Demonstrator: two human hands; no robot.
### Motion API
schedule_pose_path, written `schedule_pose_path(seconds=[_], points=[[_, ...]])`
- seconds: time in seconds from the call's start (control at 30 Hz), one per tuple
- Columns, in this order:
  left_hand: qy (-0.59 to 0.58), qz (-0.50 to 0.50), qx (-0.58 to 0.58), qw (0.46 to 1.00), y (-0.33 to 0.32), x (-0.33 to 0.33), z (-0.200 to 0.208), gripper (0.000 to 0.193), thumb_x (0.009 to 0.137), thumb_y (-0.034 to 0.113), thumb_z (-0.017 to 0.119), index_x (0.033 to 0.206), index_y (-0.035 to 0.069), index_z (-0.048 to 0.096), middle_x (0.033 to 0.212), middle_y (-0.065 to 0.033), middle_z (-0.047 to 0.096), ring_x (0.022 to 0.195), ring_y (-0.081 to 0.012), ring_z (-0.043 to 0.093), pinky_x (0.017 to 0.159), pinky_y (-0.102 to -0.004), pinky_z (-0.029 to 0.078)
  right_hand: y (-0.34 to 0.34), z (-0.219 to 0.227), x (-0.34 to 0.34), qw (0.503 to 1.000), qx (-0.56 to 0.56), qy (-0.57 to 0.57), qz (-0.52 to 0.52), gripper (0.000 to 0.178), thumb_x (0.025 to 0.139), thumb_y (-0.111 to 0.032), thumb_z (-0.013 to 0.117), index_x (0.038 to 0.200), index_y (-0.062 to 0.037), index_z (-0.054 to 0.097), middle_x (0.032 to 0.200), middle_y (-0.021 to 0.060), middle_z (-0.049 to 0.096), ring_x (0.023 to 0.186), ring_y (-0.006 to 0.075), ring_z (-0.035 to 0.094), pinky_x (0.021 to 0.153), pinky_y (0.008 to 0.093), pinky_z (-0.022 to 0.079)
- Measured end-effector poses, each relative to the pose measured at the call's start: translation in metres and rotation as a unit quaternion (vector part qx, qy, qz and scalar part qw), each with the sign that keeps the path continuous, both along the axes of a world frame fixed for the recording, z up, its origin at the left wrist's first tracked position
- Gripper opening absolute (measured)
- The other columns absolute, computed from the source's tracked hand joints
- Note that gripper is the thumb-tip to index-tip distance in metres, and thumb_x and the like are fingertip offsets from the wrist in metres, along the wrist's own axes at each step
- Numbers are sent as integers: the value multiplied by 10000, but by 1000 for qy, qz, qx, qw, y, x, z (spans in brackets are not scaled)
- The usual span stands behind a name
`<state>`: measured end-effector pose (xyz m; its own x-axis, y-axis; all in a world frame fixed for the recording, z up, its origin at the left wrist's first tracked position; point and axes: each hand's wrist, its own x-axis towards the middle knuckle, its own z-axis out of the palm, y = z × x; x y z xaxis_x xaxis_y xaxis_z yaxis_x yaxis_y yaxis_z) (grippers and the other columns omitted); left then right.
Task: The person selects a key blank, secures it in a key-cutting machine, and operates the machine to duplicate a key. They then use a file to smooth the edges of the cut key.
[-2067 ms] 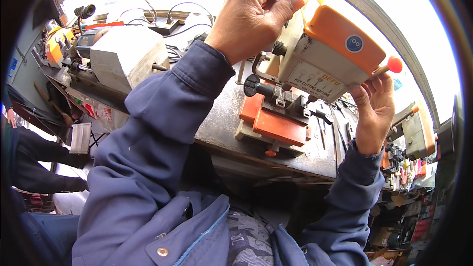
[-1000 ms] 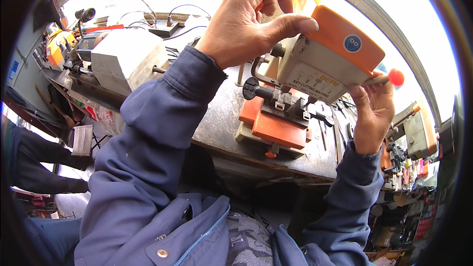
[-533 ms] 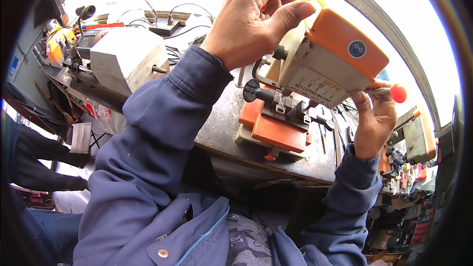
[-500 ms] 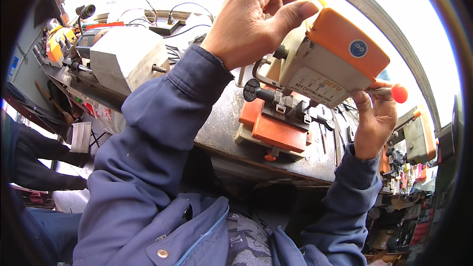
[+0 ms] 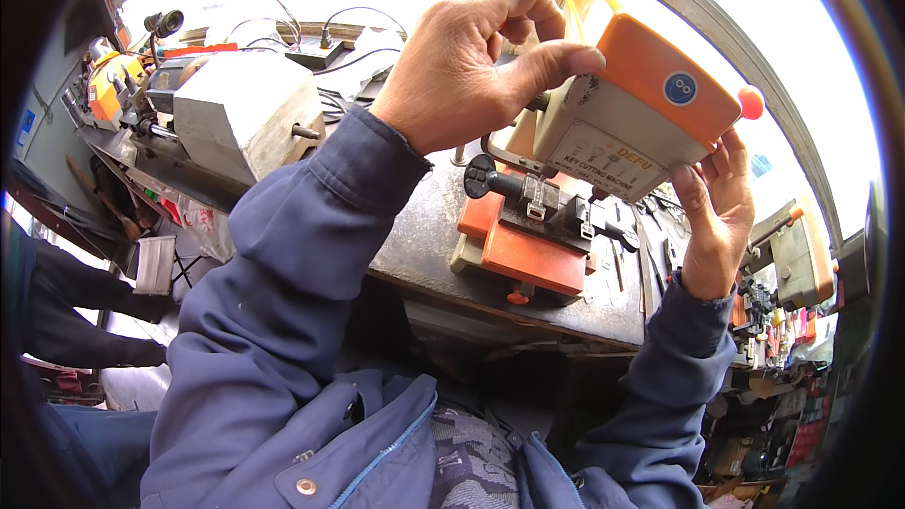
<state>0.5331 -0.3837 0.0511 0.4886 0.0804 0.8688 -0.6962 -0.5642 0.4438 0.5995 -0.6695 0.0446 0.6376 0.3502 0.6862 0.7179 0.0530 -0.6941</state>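
A key cutting machine (image 5: 613, 146) with a beige housing stands on the metal-topped bench. Its orange hood (image 5: 660, 57) has a round blue sticker on the front. My left hand (image 5: 481, 61) is at the hood's upper left corner, thumb against the edge and fingers curled behind it. At the lower right of the housing, my right hand (image 5: 714, 212) has its thumb on the edge; its fingers reach up behind, partly hidden. A red knob (image 5: 750, 102) sticks up just above those fingers. Below the housing are black clamps (image 5: 537, 198) on an orange carriage (image 5: 533, 259).
A grey boxy machine (image 5: 247, 113) sits left on the bench, with a yellow-orange one (image 5: 115, 85) beyond. A power strip (image 5: 316, 55) and cables lie by the window. Another beige machine (image 5: 801, 259) stands at right. A person's dark-clothed legs (image 5: 75, 311) are at far left.
The red knob has swung up from beside the housing's lower right corner. My left thumb has slid down the hood's edge, with the hand shifting slightly left. My right hand's fingers now stretch higher.
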Motion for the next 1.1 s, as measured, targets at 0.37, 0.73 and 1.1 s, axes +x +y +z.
schedule_pose_path(seconds=[0.37,0.73,1.1], points=[[13,44,98,994,6,-3,1,446,854,496,897,1005,126,699,863,49,583,745,-58,490,686,-223,451,1,2,2,1000,-9,-8,-20,625,889,-123,848,1421,42,563,1227,131,711,1138,222,660,1069,386,490],[60,13,60,996,4,-4,7,504,811,527,907,961,84,719,962,-3,607,861,-122,504,705,-284,437,7,-9,-6,998,34,-10,-61,343,865,-99,891,1100,-4,660,983,53,700,993,183,653,969,366,510],[63,19,65,996,4,-4,8,460,798,465,929,965,91,720,930,-7,576,825,-118,499,688,-279,433,9,-10,-7,995,57,-16,-83,252,851,-79,898,963,-5,684,894,38,709,916,162,667,906,343,522]])
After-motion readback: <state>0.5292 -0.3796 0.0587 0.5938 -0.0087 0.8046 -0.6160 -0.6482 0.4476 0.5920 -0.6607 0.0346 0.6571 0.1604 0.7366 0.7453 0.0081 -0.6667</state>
